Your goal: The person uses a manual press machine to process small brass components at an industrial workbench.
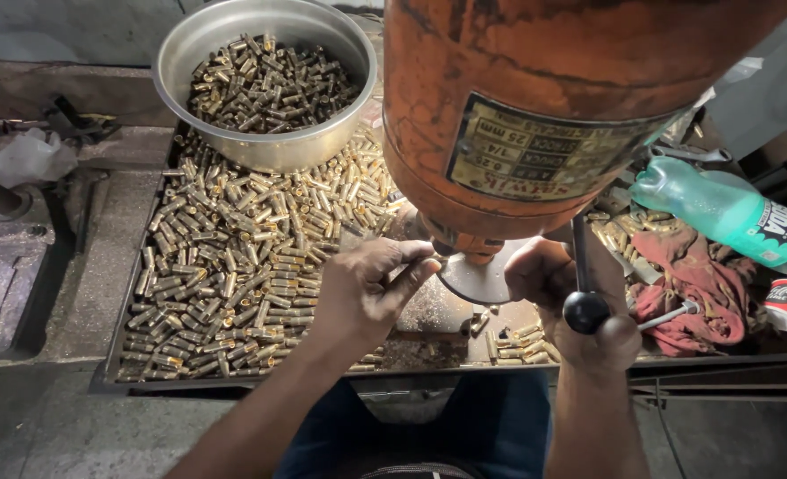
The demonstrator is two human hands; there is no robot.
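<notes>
The left hand [371, 288] pinches something hidden under the orange machine's spindle; the right hand [562, 293] lies curled beside a black-knobbed lever [585, 302]. Small brass cylinders [234, 257] cover the tray's left half. A green plastic bottle [722, 211] lies at its right edge. A rectangular plate [535, 151] marks the orange drum [535, 98], cut off above. A steel bowl [265, 75] sits at the far-left corner.

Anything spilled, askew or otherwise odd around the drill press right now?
A green plastic bottle lies tipped on its side on a crumpled red rag, right of the orange machine. Brass pieces lie loose across the tray, not only in the metal bowl.
</notes>
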